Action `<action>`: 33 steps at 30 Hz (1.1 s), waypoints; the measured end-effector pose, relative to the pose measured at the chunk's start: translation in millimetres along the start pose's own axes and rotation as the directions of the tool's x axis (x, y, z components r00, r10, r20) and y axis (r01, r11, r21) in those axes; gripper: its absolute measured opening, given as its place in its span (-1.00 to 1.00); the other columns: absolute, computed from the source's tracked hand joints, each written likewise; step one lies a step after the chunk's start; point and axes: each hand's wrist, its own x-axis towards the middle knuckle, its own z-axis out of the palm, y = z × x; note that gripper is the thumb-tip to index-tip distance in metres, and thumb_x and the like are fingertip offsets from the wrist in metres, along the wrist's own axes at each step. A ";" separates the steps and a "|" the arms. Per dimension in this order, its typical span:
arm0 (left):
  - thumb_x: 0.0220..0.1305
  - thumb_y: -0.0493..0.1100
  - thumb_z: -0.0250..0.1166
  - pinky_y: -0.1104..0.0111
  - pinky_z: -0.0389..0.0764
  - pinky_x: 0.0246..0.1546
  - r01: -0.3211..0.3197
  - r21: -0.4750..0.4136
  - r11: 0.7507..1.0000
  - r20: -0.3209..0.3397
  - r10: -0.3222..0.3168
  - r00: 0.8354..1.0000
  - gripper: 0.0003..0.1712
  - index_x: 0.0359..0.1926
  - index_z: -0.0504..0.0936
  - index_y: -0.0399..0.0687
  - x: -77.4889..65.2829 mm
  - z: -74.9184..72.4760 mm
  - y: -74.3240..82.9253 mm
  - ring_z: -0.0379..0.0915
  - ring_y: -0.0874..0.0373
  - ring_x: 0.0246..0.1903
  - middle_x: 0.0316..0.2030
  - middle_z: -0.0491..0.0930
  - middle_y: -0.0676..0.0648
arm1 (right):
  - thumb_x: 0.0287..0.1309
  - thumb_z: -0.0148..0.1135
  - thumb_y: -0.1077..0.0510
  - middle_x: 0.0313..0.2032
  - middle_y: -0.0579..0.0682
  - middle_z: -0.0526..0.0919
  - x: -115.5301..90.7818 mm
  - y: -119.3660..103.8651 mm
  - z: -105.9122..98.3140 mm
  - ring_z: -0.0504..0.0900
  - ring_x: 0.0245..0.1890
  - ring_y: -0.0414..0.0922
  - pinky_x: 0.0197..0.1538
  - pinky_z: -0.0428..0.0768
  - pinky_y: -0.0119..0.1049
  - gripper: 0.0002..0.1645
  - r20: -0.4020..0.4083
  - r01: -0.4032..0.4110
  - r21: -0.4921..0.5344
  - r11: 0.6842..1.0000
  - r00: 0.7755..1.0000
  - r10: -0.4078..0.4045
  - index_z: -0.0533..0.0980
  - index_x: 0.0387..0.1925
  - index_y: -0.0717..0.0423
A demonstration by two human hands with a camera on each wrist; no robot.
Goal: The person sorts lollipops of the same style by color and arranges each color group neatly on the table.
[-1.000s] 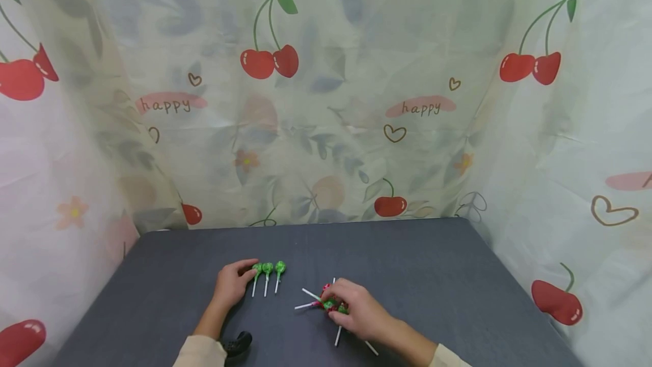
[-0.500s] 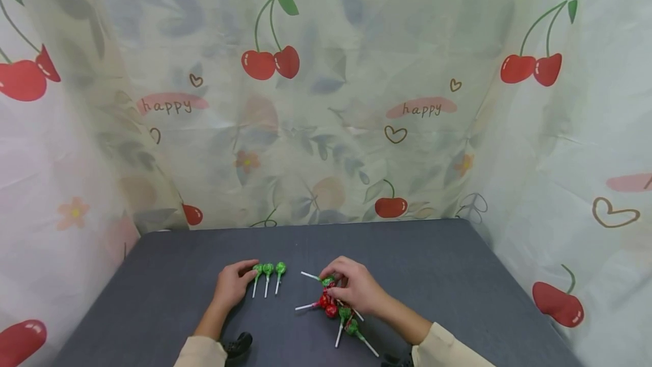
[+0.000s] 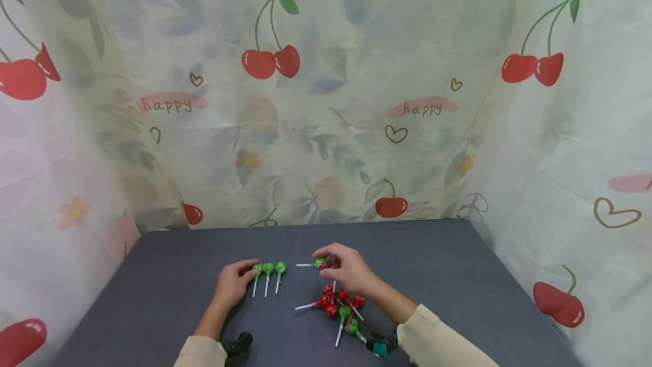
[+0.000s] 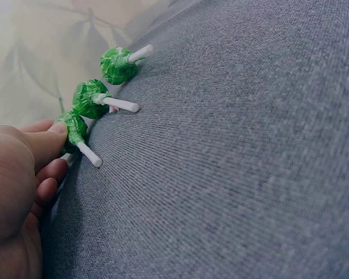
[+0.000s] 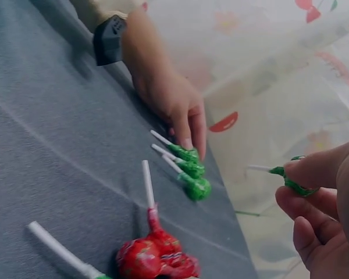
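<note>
On the dark table (image 3: pixel 178 265): three green lollipops stand in a short row, left of centre, heads at the far end and sticks towards the person; a mixed heap lies nearer, to the right of the row
Left hand (image 3: pixel 232 286): thumb and forefinger pinch the wrapped head of the leftmost green lollipop (image 4: pixel 75 128); the other fingers curl loosely beneath; the middle green lollipop (image 3: pixel 267 268) and the right-end green lollipop (image 3: pixel 281 268) sit just beside it, untouched by the hand
Right hand (image 3: pixel 351 271): thumb and fingers grasp the head of a fourth green lollipop (image 3: pixel 318 264); its white stick points left, towards the row; it appears raised off the table
Mixed heap: red lollipops (image 3: pixel 331 306) bunch together, with two green lollipops (image 3: pixel 344 314) at the near side; the farther-right one is partly hidden by the right wrist's band (image 3: pixel 382 345)
Just changed: half a second ago the fourth green lollipop was against the heap's far side; now it is well clear of it, and reds that the hand covered show plainly
Meaning: by my reading, this green one is now parted from the reds; the row holds three greens, and two greens remain among the reds
</note>
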 end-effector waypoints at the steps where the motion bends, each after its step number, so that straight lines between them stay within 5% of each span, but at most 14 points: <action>1: 0.29 -0.25 0.31 -0.03 0.46 0.05 0.002 0.000 1.000 0.001 -0.002 1.000 -0.68 0.06 0.67 -0.15 -0.2 -0.3 0.2 0.51 -0.15 0.04 -0.02 0.64 -0.19 | 0.13 0.35 0.33 -0.19 -0.09 0.61 2.4 -1.2 0.0 0.56 -0.30 -0.17 -0.30 0.56 -0.33 -0.65 0.003 -0.014 0.017 1.000 1.000 0.014 0.60 -0.02 0.07; 15: 0.28 -0.26 0.31 -0.04 0.47 0.02 -0.015 0.009 1.000 -0.013 0.015 1.000 -0.69 0.04 0.69 -0.15 -1.3 -2.5 0.8 0.53 -0.14 0.00 -0.05 0.65 -0.19 | 0.23 0.29 0.17 -0.26 -0.09 0.68 36.3 7.8 12.8 0.61 -0.26 -0.15 -0.23 0.59 -0.34 -0.77 0.016 -0.074 0.078 0.994 0.997 0.073 0.64 -0.08 0.11; 20: 0.29 -0.24 0.31 -0.03 0.47 0.02 -0.006 0.004 1.000 -0.011 0.006 1.000 -0.69 0.04 0.69 -0.14 -0.2 -2.6 0.3 0.52 -0.14 0.01 -0.05 0.65 -0.18 | 0.23 0.29 0.21 -0.26 -0.02 0.71 46.9 19.8 24.7 0.66 -0.25 -0.01 -0.19 0.63 -0.18 -0.77 0.033 -0.082 0.123 0.989 0.996 0.079 0.65 -0.09 0.14; 24: 0.29 -0.24 0.31 -0.03 0.46 0.04 0.003 -0.004 1.000 0.003 -0.003 1.000 -0.68 0.06 0.68 -0.13 0.1 -1.8 -0.8 0.51 -0.14 0.04 -0.02 0.64 -0.18 | 0.23 0.27 0.23 -0.31 -0.01 0.71 52.6 28.2 32.3 0.70 -0.33 0.09 -0.22 0.64 -0.06 -0.81 0.080 -0.148 0.163 0.976 0.987 0.137 0.67 -0.13 0.15; 33: 0.28 -0.24 0.31 -0.04 0.45 0.06 -0.004 -0.010 1.000 0.003 0.004 1.000 -0.68 0.06 0.68 -0.14 0.5 -0.8 -2.1 0.50 -0.16 0.06 -0.01 0.64 -0.20 | 0.10 0.31 0.38 -0.32 0.10 0.70 60.2 36.0 43.9 0.68 -0.44 -0.10 -0.31 0.63 -0.18 -0.72 0.125 -0.318 0.242 0.917 0.947 0.296 0.64 -0.10 0.34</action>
